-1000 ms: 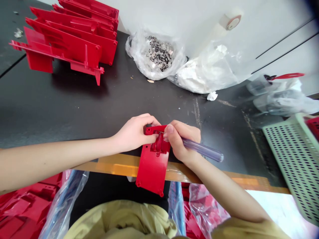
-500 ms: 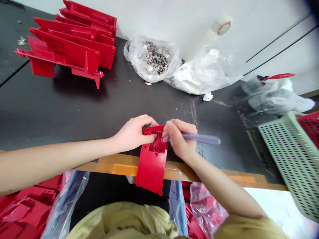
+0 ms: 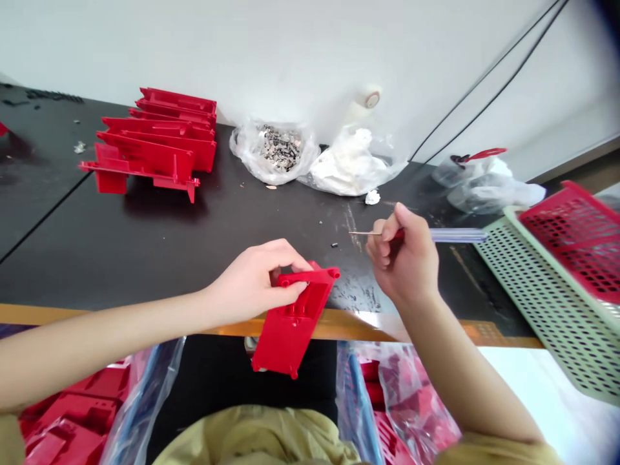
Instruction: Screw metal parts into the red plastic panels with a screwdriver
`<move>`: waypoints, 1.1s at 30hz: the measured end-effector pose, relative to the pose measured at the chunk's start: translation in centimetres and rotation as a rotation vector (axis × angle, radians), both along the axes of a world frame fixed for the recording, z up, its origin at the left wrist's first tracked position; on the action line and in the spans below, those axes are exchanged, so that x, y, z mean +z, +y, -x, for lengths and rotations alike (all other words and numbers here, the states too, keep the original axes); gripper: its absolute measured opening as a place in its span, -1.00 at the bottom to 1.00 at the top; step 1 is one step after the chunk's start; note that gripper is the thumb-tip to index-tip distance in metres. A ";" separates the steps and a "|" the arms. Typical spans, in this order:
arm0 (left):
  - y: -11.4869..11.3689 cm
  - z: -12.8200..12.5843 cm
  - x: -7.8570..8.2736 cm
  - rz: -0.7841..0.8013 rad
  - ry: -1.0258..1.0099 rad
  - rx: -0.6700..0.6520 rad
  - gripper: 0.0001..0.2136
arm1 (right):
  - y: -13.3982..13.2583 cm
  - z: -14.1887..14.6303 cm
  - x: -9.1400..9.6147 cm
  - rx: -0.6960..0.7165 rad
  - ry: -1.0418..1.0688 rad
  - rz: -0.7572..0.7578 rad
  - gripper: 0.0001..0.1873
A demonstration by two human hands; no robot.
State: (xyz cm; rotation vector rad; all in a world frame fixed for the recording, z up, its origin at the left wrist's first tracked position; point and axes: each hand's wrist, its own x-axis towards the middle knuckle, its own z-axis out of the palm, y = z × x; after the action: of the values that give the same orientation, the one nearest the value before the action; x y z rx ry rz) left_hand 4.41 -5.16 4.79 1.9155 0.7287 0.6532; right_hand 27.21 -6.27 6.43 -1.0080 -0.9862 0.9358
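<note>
My left hand [image 3: 254, 281] grips the top edge of a flat red plastic part [image 3: 290, 323], which hangs tilted over the table's front edge. A little to the right and lifted off the part, my right hand [image 3: 404, 261] is closed round a screwdriver [image 3: 453, 236] with a clear purple handle. Its thin metal shaft points left above the black table [image 3: 169, 239].
A stack of red plastic parts [image 3: 155, 139] stands at the back left. A clear bag of small metal pieces [image 3: 278, 148] and a white bag [image 3: 351, 165] lie by the wall. Green [image 3: 547, 303] and red [image 3: 576, 242] perforated baskets sit at right. Bags of red parts lie below the table.
My right hand has lifted the screwdriver away from the red part, up and to the right. My left hand has tilted the part and pulled it slightly off the table edge. The view has risen.
</note>
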 end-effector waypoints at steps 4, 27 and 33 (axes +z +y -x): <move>-2.6 0.8 1.5 -0.157 -0.025 0.001 -0.85 | -2.5 -0.1 -0.4 0.088 -0.065 0.100 -0.61; -8.9 2.5 0.9 -1.143 -0.064 0.201 -0.74 | -10.1 3.0 0.0 0.354 -0.527 -0.172 -0.92; -6.3 3.5 -3.1 -1.290 -0.186 0.203 -0.88 | -9.1 3.7 -1.9 0.339 -0.527 -0.140 -0.95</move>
State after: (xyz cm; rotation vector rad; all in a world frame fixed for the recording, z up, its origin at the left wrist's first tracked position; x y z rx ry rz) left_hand 0.89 -11.42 1.70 2.8518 0.3619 1.6789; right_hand 23.48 -15.33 4.55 -1.0065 -1.6817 0.8732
